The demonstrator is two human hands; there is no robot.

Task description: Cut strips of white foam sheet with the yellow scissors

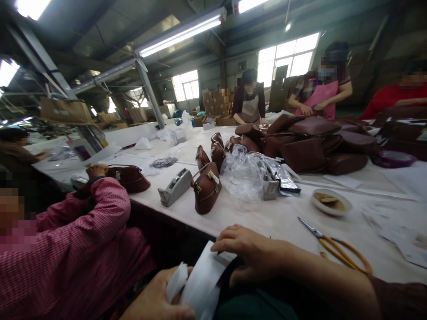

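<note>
A white, paper-like wrapping sheet (203, 282) is held low over my lap, bent round something dark that is mostly hidden. My left hand (156, 295) is closed round its lower end, and a loose white flap stands up by the thumb. From the right, my right hand (248, 251) grips the upper end with bent fingers. Beyond the hands, a small brown handbag (206, 189) stands upright on the table, beside a grey tape dispenser (175, 186). To the right lie scissors (340, 253) with yellow handles.
A pile of brown handbags (303, 146) covers the table's far right. Clear plastic bags (242, 173) lie before it, and a white dish (332, 202) sits nearer. On my left, a co-worker's checked sleeve (83, 213) reaches over the table edge. Other people stand across the table.
</note>
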